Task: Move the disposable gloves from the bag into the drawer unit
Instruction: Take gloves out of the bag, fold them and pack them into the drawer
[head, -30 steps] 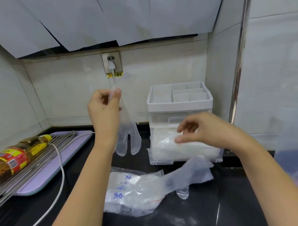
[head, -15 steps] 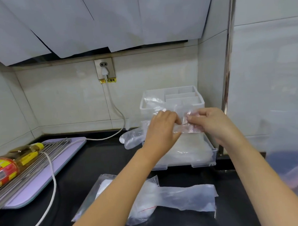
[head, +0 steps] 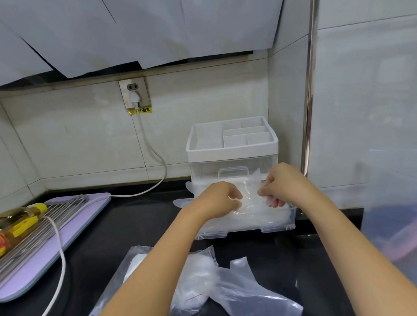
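L hand [head: 216,200], R hand [head: 281,186], pinching glove [head: 249,196]

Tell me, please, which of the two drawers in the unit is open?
The lower drawer, pulled out forward with gloves piled in it; the upper drawer, with the clear handle, is pushed in shut.

pale tiled wall [head: 72,139], black countertop [head: 138,221], wall socket [head: 134,93], chrome corner strip [head: 308,107].
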